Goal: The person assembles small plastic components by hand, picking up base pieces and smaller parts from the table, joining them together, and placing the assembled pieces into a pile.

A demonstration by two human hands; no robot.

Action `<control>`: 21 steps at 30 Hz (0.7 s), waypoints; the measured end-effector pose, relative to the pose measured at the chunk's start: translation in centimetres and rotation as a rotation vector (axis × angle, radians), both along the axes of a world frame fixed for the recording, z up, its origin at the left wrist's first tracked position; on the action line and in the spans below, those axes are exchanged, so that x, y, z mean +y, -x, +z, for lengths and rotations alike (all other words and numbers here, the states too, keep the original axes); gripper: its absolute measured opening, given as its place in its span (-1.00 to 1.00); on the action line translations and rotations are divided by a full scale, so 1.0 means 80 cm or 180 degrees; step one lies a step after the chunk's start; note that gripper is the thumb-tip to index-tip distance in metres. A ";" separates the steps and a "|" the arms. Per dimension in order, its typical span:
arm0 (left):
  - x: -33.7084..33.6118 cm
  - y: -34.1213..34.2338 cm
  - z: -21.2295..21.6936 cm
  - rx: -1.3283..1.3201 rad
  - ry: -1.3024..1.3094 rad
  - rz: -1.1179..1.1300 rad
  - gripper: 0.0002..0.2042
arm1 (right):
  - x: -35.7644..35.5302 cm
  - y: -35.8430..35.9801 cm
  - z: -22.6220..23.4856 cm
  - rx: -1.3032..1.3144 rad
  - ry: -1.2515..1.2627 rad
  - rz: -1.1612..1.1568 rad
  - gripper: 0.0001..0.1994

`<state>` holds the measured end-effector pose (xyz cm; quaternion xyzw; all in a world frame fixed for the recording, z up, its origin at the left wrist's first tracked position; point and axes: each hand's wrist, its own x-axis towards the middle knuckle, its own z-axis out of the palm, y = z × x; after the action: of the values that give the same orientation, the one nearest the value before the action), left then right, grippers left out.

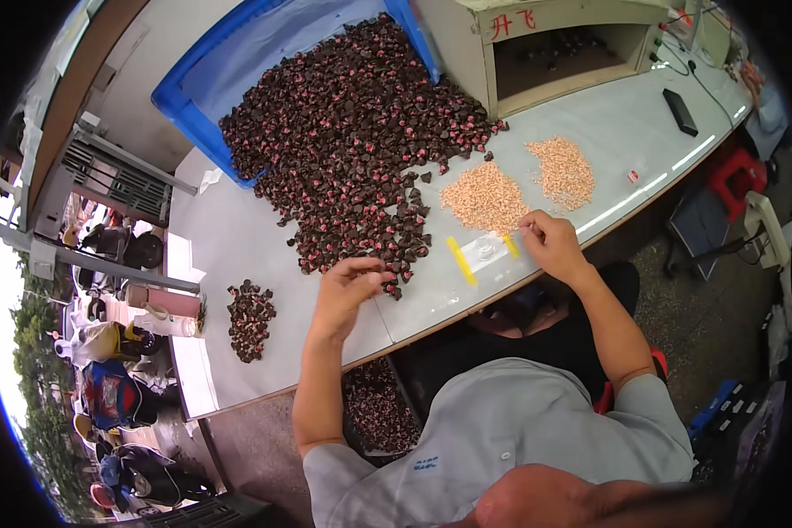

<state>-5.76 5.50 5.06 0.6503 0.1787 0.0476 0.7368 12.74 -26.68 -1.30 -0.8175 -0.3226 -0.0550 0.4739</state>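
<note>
My left hand (348, 292) is at the near edge of a large heap of small dark parts with pink-red spots (352, 132). Its thumb and fingers are drawn together; whatever is between them is too small to make out. Over at the right, my right hand (553, 246) has its fingertips pinched beside a pile of tiny pale orange parts (484, 198), and their contents are hidden. Between the hands, a small clear round piece (485, 252) sits on a white patch of the table, flanked by yellow tape strips (461, 261).
The heap spills from a tipped blue bin (194, 114) onto the white table (238, 224). A second pale pile (563, 174) lies farther right, a small dark pile (250, 321) at left. A beige open-fronted box (572, 57) and a black oblong object (680, 112) stand behind. Below is a parts-filled tray (380, 409).
</note>
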 end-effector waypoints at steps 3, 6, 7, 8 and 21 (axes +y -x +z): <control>-0.033 -0.027 -0.005 0.0302 -0.0007 -0.0571 -0.75 | 0.002 0.008 0.013 -0.0469 0.0497 0.0197 -0.92; -0.059 -0.057 -0.006 0.0548 -0.0018 -0.1249 -0.75 | 0.008 0.007 0.017 -0.0513 0.0753 0.0193 -0.93; -0.065 -0.066 -0.006 0.0596 -0.0121 -0.1620 -0.76 | 0.008 0.006 0.016 -0.0514 0.0755 0.0182 -0.93; -0.072 -0.072 -0.005 0.0663 -0.0218 -0.1779 -0.77 | 0.009 0.005 0.014 -0.0534 0.0908 0.0132 -0.94; -0.069 -0.078 -0.038 0.0599 0.0140 -0.2080 -0.76 | 0.031 -0.001 0.033 -0.0654 0.1581 0.0169 -0.92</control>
<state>0.46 -0.05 2.03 0.6587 0.0291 -0.2551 0.7073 12.80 -24.21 1.34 -0.8901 -0.3939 -0.0444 0.2249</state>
